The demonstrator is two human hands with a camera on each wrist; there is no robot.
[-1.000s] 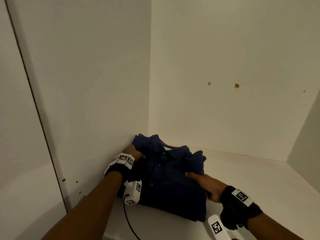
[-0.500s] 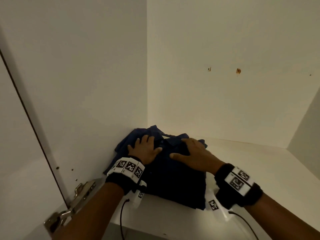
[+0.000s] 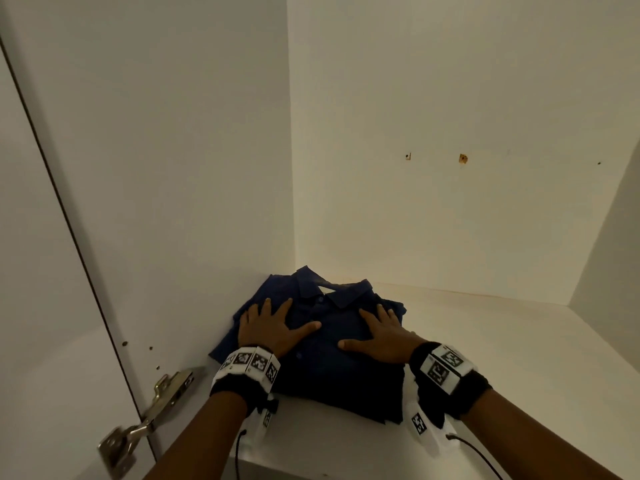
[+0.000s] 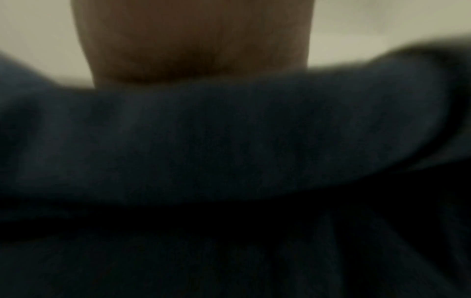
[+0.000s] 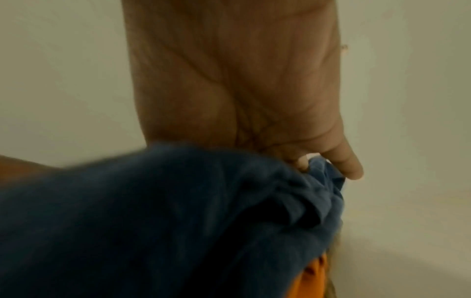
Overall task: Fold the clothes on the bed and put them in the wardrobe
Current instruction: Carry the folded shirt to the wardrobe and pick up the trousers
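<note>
A metal door hinge (image 3: 152, 414) sits at the lower left, fixed where the door panel (image 3: 45, 306) meets the side wall — silver, its arm partly folded (the plate end is nearest the camera). A few small screw holes (image 3: 151, 348) dot the panel edge just above it. Higher up on the back panel are a small dark hole (image 3: 408, 156) and, just beside it to the right, a chipped brownish spot (image 3: 463, 158) — with another tiny dark speck (image 3: 599, 163) well apart, further right.
</note>
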